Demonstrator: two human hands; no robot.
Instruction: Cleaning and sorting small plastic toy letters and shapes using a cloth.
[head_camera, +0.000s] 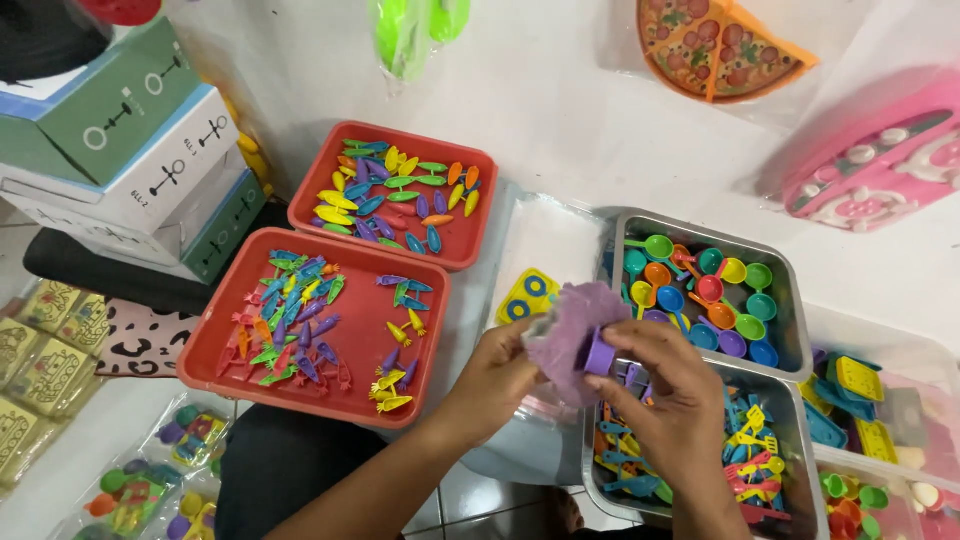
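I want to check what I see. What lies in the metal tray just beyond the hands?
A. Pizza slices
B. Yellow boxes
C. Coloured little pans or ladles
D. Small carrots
C: the metal tray beyond the right hand holds round little pans with handles, in many colours.

Purple mesh bag (566, 325) and purple cup (598, 352); red trays (205, 350) hold multicoloured pieces; yellow toy stove (527, 297) shows blue rings; cloth (140, 340) has leopard spots.
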